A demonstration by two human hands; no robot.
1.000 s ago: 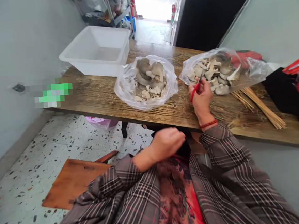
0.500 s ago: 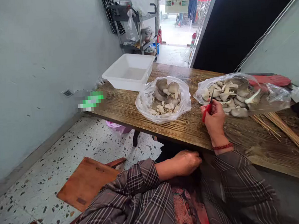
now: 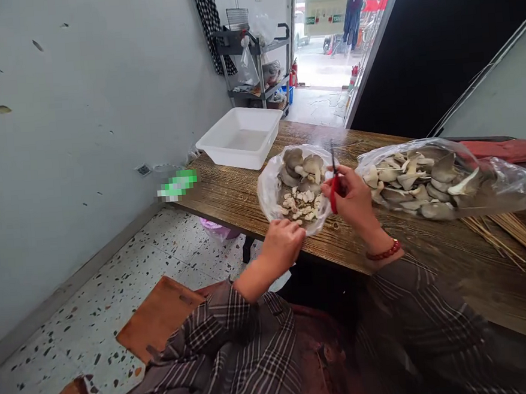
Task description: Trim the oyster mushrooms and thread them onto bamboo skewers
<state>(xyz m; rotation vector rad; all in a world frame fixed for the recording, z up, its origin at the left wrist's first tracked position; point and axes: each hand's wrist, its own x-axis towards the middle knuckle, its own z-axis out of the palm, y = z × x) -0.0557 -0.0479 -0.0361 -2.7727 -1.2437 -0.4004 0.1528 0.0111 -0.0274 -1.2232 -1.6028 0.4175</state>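
Observation:
My right hand (image 3: 352, 198) is closed around red-handled scissors (image 3: 334, 183), their dark blades pointing up and away from me. It hovers at the right rim of a clear plastic bag (image 3: 269, 187) rolled open on the table. Inside lie grey oyster mushrooms (image 3: 303, 165) at the back and pale cut pieces (image 3: 306, 203) nearer me. At the bag's near edge is my left hand (image 3: 285, 241), its fingers curled over the rim; the fingertips are partly hidden. Right of the scissors, a larger clear bag holds more oyster mushrooms (image 3: 424, 183).
A white plastic tub (image 3: 228, 157) stands at the table's far left. Thin wooden skewers (image 3: 513, 233) and a red bundle (image 3: 503, 150) lie on the right. Beyond the wooden table (image 3: 231, 190) are a grey shelf cart (image 3: 258, 65) and a doorway. A brown stool (image 3: 158, 315) stands at left.
My left hand has risen from my lap to the near rim of the smaller bag. My right hand has moved left with the scissors, from the larger bag to the smaller one. The view has shifted.

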